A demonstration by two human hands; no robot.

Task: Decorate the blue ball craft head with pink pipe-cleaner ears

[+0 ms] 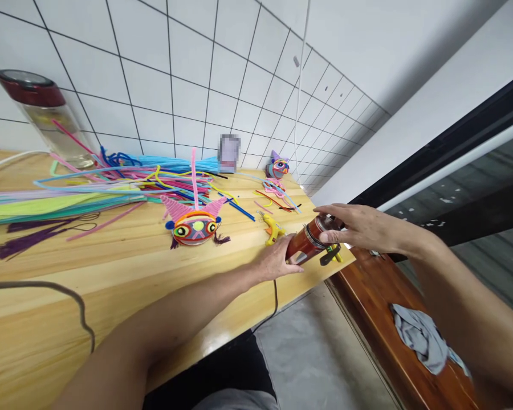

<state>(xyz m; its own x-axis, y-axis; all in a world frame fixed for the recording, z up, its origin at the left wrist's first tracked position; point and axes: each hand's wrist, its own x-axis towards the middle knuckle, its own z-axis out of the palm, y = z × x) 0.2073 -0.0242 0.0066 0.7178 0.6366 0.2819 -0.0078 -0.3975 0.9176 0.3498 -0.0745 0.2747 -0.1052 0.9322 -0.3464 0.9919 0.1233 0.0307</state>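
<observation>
My left hand (274, 261) is wrapped around the lower body of a dark red, see-through bottle (305, 244), which leans over the table's right end. At its top, the fingers and thumb of my right hand (363, 229) close around the dark lid. A yellow glue gun (274, 229) lies just beyond my left hand. To its left sits a colourful animal-face ornament (196, 229) made of pipe cleaners, with pink ears and tassels. Beneath the bottle are a dark handle-like piece (330, 255) and something yellow, both partly hidden.
Bundles of pipe cleaners (171, 181) and purple tassels (34, 238) cover the table's left and back. A glass bottle (55, 125) stands at the far left. A second animal ornament (277, 166) is near the tiled wall. A grey cloth (423, 336) lies on a brown wooden bench (380, 302).
</observation>
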